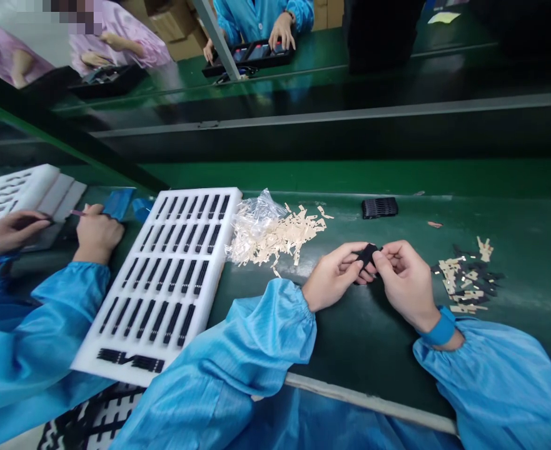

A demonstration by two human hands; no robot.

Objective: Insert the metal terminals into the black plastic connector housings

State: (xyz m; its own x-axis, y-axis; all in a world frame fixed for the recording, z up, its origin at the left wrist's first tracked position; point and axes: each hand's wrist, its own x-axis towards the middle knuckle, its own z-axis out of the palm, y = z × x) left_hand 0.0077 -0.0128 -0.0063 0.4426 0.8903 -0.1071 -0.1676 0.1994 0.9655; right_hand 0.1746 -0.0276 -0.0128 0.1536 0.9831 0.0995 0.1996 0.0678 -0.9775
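My left hand [334, 275] and my right hand [404, 278] meet over the dark green table [359, 337], both pinched on one small black part [367, 254] held between the fingertips. To their left lies a white foam tray [157, 281] with rows of slots filled with black parts. A heap of beige paper strips [279, 234] partly on a clear plastic bag [256, 212] sits just beyond my left hand. Right of my right hand is a small pile of mixed black parts and beige strips [467, 278].
A black stack of parts [379, 207] lies farther back. A co-worker's hands [94, 234] in blue sleeves work at the left beside another white tray [17, 194]. Other people handle black trays [251, 55] across the far green belt.
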